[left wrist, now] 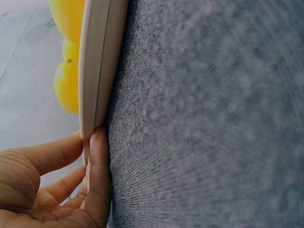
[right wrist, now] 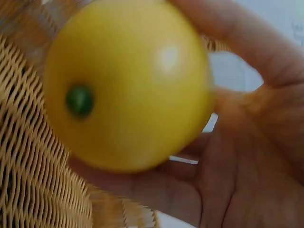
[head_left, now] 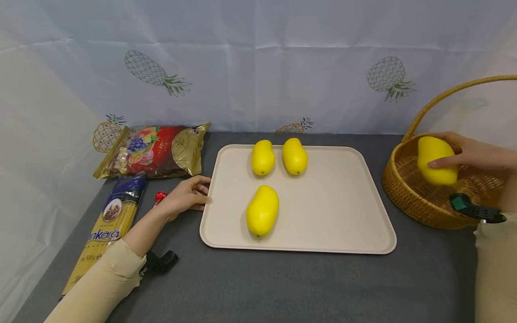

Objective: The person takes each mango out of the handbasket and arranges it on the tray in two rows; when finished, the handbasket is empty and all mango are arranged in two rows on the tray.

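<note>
My left hand (head_left: 183,197) pinches the left rim of a beige tray (head_left: 335,206), with the thumb at the rim and a finger beneath it in the left wrist view. On the tray lie three yellow mangoes: one at the back (head_left: 263,158), another beside it (head_left: 295,156), and one nearer the front (head_left: 262,211). At the right, my right hand (head_left: 480,154) grips another mango (head_left: 436,160) inside the mouth of a wicker basket (head_left: 412,206). A green stem dot shows on that mango (right wrist: 128,90) in the right wrist view, where fingers and thumb curl round it.
A red and gold candy bag (head_left: 161,150) lies at the back left. In front of it is a spaghetti packet (head_left: 107,224), and a small red wrapped item (head_left: 160,196) sits partly behind the left wrist. The basket's tall handle (head_left: 436,101) arches up at the right.
</note>
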Available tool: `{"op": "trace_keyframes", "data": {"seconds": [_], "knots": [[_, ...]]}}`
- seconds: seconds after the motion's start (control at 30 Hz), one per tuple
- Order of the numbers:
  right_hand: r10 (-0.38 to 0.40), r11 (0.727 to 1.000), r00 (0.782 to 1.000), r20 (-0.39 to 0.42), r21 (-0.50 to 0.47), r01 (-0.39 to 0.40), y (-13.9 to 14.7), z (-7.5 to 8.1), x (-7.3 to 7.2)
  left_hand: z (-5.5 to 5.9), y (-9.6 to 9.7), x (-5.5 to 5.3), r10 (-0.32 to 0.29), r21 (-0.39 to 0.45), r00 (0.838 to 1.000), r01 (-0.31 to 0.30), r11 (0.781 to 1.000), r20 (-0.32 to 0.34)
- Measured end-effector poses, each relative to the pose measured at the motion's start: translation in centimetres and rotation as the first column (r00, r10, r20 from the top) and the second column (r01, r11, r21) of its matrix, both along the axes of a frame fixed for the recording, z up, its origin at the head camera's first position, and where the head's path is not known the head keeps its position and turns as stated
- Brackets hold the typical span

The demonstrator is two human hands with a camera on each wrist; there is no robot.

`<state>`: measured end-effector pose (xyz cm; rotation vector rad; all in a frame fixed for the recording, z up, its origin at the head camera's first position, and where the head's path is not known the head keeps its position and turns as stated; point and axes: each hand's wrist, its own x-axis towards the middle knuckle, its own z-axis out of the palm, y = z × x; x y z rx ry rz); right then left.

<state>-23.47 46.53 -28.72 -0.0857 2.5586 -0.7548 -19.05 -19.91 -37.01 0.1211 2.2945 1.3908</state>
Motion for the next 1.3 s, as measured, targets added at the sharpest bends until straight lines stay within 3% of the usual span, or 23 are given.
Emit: {"op": "trace_keyframes", "data": {"seconds": [0.2, 0.33, 0.53, 0.73, 0.97, 1.3], "knots": [[0.059, 0.994, 0.995, -0.081, -0.082, -0.066, -3.3, 1.4, 0.0, 0.2, 0.0, 0.1, -0.009, 0.007, 1.0, 0.009, 1.0, -0.003], [0.081, 0.982, 0.994, -0.074, -0.165, -0.092, -5.8, 1.5, -0.3, 0.3, 0.2, 0.2, -0.011, 0.008, 1.0, 0.011, 1.0, -0.003], [0.066, 0.975, 0.994, -0.083, -0.207, -0.082, -8.5, 1.7, -0.1, 0.2, 0.2, 0.2, -0.01, 0.007, 1.0, 0.01, 1.0, 0.001], [0.113, 0.96, 0.991, -0.069, -0.249, -0.127, -11.4, 1.9, 0.2, 0.3, 0.1, 0.1, -0.003, -0.002, 1.0, 0.003, 1.0, -0.006], [0.15, 0.942, 0.988, -0.043, -0.297, -0.156, -14.9, 1.3, 0.0, 0.2, 0.0, 0.1, -0.006, -0.002, 1.0, 0.006, 1.0, -0.005], [0.207, 0.935, 0.978, -0.005, -0.294, -0.199, -18.7, -0.2, 0.3, 0.1, 0.0, 0.0, -0.007, -0.001, 1.0, 0.007, 1.0, -0.001]]}}
